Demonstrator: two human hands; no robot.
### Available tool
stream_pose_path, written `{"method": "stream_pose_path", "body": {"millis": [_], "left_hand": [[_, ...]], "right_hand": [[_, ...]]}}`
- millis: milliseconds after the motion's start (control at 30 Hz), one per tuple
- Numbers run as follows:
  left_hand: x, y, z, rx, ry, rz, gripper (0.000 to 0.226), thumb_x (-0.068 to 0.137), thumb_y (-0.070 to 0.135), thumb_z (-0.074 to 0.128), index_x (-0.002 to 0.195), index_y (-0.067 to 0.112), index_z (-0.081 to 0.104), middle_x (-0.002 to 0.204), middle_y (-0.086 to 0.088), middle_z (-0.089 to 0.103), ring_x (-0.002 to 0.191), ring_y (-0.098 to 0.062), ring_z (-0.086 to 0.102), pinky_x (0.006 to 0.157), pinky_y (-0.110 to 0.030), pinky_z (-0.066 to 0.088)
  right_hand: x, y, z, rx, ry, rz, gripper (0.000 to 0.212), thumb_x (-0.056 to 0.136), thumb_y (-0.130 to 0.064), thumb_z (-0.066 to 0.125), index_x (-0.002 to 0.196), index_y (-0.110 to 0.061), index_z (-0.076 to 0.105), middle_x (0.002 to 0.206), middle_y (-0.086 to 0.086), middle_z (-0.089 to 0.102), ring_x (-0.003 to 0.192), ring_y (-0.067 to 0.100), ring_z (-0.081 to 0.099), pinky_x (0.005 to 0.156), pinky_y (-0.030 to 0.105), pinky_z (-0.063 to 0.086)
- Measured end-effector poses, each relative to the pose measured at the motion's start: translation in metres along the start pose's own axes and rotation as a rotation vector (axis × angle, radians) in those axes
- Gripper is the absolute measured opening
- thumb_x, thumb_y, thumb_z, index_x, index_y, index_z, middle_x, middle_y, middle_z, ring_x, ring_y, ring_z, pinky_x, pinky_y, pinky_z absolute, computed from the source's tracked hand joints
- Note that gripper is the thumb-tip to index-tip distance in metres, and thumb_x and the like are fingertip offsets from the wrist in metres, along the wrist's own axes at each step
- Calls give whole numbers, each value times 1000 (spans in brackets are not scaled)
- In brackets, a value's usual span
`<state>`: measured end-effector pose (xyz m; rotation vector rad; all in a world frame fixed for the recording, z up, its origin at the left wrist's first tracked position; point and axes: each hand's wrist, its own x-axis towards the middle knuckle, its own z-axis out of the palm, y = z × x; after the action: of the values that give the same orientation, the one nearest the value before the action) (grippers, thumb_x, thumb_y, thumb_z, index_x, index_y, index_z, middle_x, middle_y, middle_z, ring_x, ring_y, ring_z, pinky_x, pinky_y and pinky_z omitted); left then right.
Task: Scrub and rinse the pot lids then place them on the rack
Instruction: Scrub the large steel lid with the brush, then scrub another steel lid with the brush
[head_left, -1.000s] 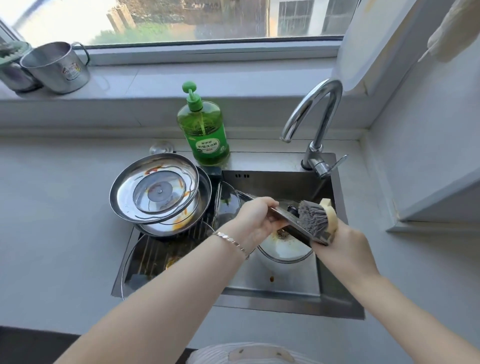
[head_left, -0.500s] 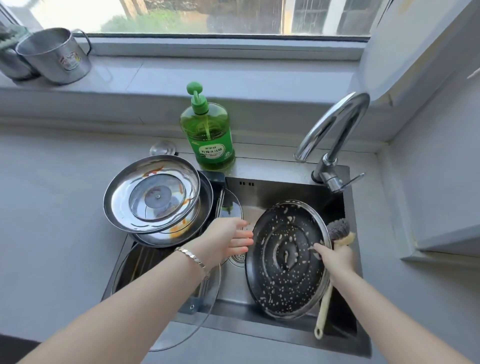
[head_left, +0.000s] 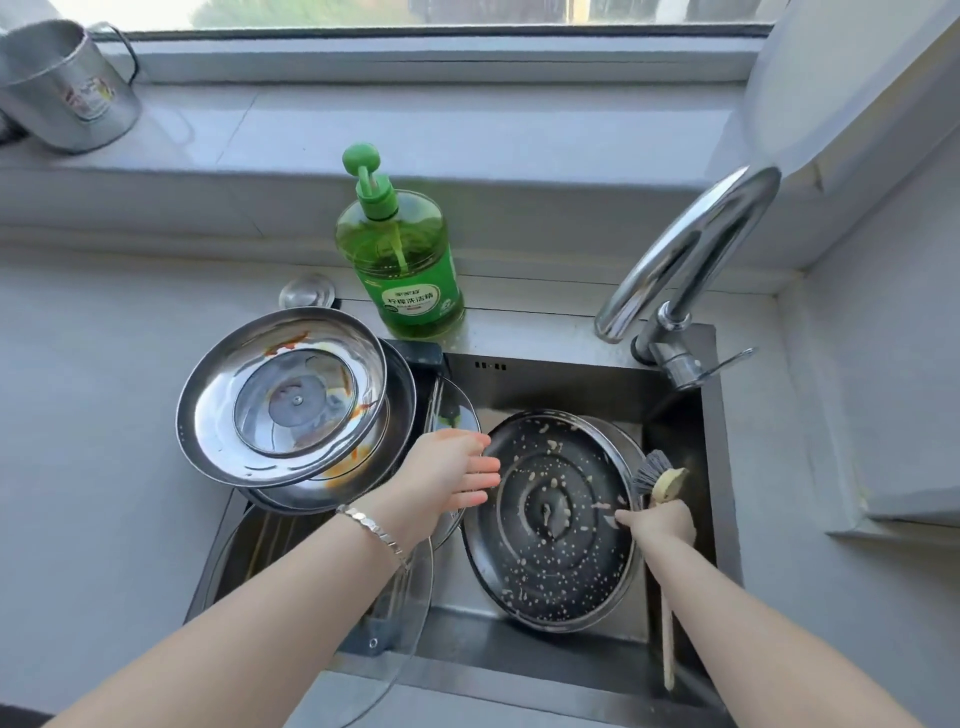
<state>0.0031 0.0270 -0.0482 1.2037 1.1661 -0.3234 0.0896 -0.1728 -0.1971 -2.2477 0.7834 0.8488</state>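
Step in hand: scrubbing, with rinsing not yet begun. The dark round metal pot lid (head_left: 556, 525) stands tilted in the steel sink (head_left: 545, 374). Its face is toward the person and is flecked all over with pale suds or residue.

The right hand (head_left: 658, 526) is clenched on the lid's right rim, thumb on the face. The same grip traps the wooden-handled dish brush with grey bristles (head_left: 652, 470) against that rim. The left hand (head_left: 449, 475) is released, fingers straight, tips at the lid's left rim. Contact there cannot be confirmed.

Next move, in my judgement: the brush is pinned and cannot work. The lid's weight should pass to the left hand, freeing the right to scrub. The lid then goes under the curved chrome tap (head_left: 685, 249), from which no water is seen running.

Room is tight. The lid fills most of the open basin, and its right rim is near the sink wall. A stack of stained stainless-steel lids (head_left: 280, 395) sits over the sink's left part. A clear glass lid (head_left: 410, 613) leans beneath the left forearm. The green pump bottle of dish soap (head_left: 402, 260) stands on the back ledge, apart from the work.
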Motion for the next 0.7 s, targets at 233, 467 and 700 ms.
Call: {"method": "stream_pose_path", "body": {"millis": [233, 467, 700], "left_hand": [[5, -4, -3, 47, 4, 15, 25, 96, 4, 41, 115, 5, 57, 86, -12, 66, 74, -21, 64, 66, -27, 54], [0, -1, 0, 29, -21, 32, 20, 97, 4, 40, 109, 8, 56, 83, -9, 62, 71, -20, 60, 64, -28, 50], [-2, 55, -35, 256, 359, 660, 28, 91, 0, 46, 114, 9, 59, 100, 0, 63, 101, -17, 59, 93, -32, 47]], "right_hand": [[11, 13, 0, -194, -27, -37, 30, 88, -3, 54, 117, 4, 51, 122, 24, 56, 115, 39, 52, 92, 37, 42], [-12, -14, -14, -245, -120, -273, 22, 93, -8, 46, 113, -3, 52, 116, 18, 57, 107, 35, 54, 87, 33, 42], [-90, -112, -11, -15, -365, -566, 29, 94, -21, 44, 71, -8, 56, 62, 5, 43, 58, 21, 43, 57, 32, 36]]}}
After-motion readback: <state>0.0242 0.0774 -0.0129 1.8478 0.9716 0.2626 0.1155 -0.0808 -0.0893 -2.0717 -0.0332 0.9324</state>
